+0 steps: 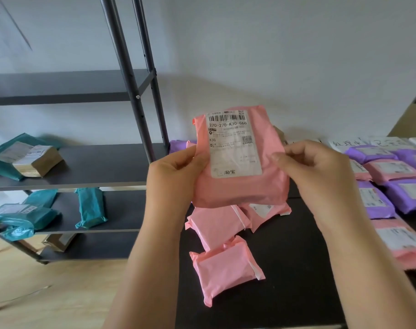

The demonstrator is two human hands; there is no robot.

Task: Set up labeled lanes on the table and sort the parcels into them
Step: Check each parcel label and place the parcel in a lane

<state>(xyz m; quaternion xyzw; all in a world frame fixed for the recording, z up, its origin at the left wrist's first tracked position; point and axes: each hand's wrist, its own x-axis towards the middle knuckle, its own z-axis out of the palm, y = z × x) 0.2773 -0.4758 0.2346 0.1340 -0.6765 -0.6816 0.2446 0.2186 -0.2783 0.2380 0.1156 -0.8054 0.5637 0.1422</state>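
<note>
I hold a pink parcel [240, 188] upright above the black table [292, 269], its white shipping label facing me. My left hand [176, 176] grips its left edge and my right hand [316, 172] grips its right edge. Below it on the table lie other pink parcels [226, 267], loosely piled. At the right, purple parcels [373, 200] and pink ones [392, 170] lie in rows. Handwritten paper lane labels [347, 143] sit at the table's far edge by the wall.
A dark metal shelf rack [135, 96] stands at the left. Its shelves carry teal parcels [90, 207] and a brown parcel [39, 160]. A purple parcel [177, 146] lies behind my left hand. The floor is pale wood.
</note>
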